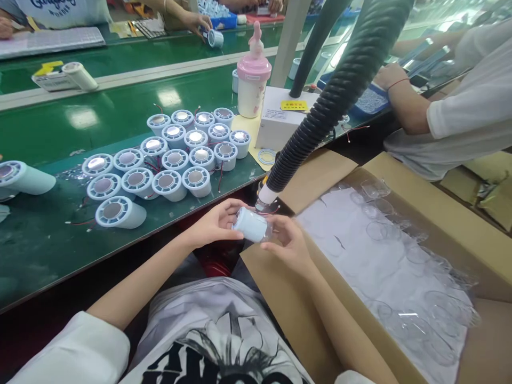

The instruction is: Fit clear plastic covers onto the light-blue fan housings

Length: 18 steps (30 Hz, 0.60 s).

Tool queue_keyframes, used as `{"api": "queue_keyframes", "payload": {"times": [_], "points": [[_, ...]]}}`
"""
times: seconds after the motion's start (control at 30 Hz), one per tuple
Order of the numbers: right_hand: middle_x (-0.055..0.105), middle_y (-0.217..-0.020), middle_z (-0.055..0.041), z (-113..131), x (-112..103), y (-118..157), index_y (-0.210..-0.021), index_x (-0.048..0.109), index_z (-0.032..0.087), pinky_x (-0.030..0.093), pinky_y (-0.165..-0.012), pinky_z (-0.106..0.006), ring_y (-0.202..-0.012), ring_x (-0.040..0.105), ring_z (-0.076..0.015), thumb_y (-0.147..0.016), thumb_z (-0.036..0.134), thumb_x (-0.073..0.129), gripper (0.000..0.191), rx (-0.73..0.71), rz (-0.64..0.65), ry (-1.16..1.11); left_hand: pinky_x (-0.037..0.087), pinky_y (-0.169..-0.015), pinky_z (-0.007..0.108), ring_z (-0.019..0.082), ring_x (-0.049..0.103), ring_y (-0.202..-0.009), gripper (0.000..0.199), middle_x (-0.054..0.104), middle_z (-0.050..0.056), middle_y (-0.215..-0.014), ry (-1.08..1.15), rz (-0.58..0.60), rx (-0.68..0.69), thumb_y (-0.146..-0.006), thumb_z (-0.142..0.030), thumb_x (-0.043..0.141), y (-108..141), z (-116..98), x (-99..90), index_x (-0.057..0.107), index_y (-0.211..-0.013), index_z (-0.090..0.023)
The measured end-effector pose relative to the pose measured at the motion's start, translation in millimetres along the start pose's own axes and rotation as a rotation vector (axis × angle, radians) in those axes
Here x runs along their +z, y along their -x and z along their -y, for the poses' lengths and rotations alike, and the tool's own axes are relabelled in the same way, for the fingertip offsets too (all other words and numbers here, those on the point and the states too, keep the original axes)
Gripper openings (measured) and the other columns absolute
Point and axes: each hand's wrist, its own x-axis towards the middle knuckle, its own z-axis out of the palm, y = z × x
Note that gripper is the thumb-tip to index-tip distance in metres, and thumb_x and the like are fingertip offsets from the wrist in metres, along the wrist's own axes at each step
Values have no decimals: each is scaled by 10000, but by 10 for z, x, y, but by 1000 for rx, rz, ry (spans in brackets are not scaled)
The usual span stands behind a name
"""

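A pale blue cylinder (251, 225) lies tilted between my hands, just below the nozzle (267, 196) of a black ribbed hose. My left hand (220, 223) grips its left end, thumb along the lower side. Around the right end, where a clear plastic piece (268, 231) shows, are the fingers of my right hand (288, 242). On the green bench to the left, several similar blue cylinders (168, 184) stand grouped, with round silver discs on top and thin red and black wires beside them.
An open cardboard box (328, 266) at the right holds several clear plastic cups (380, 230) on white sheeting. A pink-lidded bottle (253, 74) and a white box (276, 120) stand behind the hose (332, 106). Other people's hands work at the far side and right.
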Motion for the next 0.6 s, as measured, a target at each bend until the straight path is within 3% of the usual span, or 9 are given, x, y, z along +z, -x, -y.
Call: {"api": "queue_keyframes", "payload": {"times": [0.1,0.23,0.33,0.43,0.6], "points": [[647,-1159,-68,57,18,71,-1060,593,257,545,-887,-397,-1094,612,-236,-660,271,840,470,5,52,34,498,-840,332,216,613,-1039,566,593,126,-1243,-5,35,-27,-642,-182,833,111,-30,41,514,-1111,-196],[663,-1102,-79,-61,141,20,-1068,543,248,563,-791,-371,-968,652,-227,-677,391,815,497,46,-28,-113,500,-831,343,218,633,-977,523,654,115,-1109,-110,-158,-62,-673,-311,813,64,-133,97,534,-1087,-156],[657,-1090,-80,-224,234,-37,-1099,476,253,543,-820,-371,-947,653,-215,-727,454,758,508,29,-105,-126,496,-852,401,249,647,-956,537,683,123,-1050,-270,-267,-79,-672,-414,793,-74,-179,87,567,-1063,-125],[645,-1092,-82,-345,258,-43,-1111,446,253,527,-851,-378,-963,647,-219,-737,489,734,528,10,-163,-120,496,-869,441,269,652,-968,559,692,125,-1038,-340,-237,-86,-663,-439,790,-195,-172,55,578,-1067,-116],[639,-1121,-93,-422,181,-24,-1097,442,258,526,-866,-399,-1002,643,-235,-713,509,747,551,-19,-191,-94,498,-873,435,255,646,-987,546,680,121,-1050,-260,-173,-82,-618,-357,832,-291,-137,56,565,-1030,-119]]}}
